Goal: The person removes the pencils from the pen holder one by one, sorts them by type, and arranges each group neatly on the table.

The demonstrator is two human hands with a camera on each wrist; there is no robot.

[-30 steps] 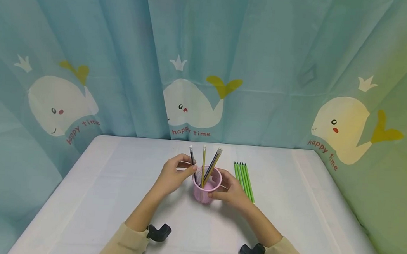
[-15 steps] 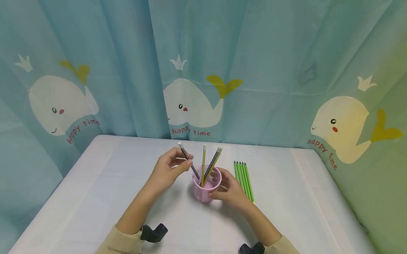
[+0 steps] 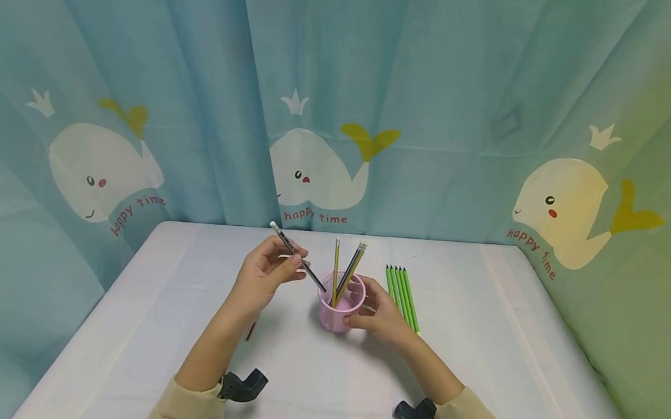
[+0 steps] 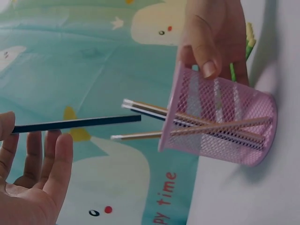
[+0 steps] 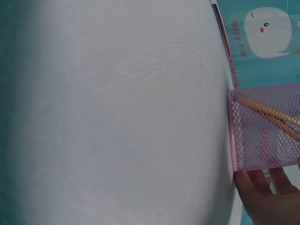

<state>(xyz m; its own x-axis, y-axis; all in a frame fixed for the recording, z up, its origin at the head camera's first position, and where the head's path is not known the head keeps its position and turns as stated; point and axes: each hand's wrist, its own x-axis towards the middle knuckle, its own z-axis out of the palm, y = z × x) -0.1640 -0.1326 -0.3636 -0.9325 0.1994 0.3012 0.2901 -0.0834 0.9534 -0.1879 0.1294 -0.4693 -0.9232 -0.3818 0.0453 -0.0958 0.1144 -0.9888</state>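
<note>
My left hand [image 3: 259, 272] pinches a dark pencil [image 3: 311, 274] with a white eraser end, between thumb and fingers. The pencil leans, eraser end up and to the left. In the left wrist view its other end [image 4: 133, 119] is outside the mouth of the pink mesh pencil cup [image 4: 268, 136], apart from the rim. My right hand [image 3: 383, 314] holds the upright cup [image 3: 333, 321] by its right side, thumb in front and fingers behind. Several pencils stand inside, a yellow one [image 3: 336, 261] and a dark-and-yellow bunch [image 3: 350, 271], eraser ends up.
Green pencils [image 3: 404, 297] lie side by side on the white table [image 3: 477, 346], to the right of the cup. A reddish pencil [image 3: 250, 331] lies partly hidden by my left arm. A curtain [image 3: 440, 190] with whales hangs behind the table.
My left hand has drawn the dark pencil up and left out of the cup, tilting it further. The reddish pencil has come into sight. My right hand and the cup have stayed put.
</note>
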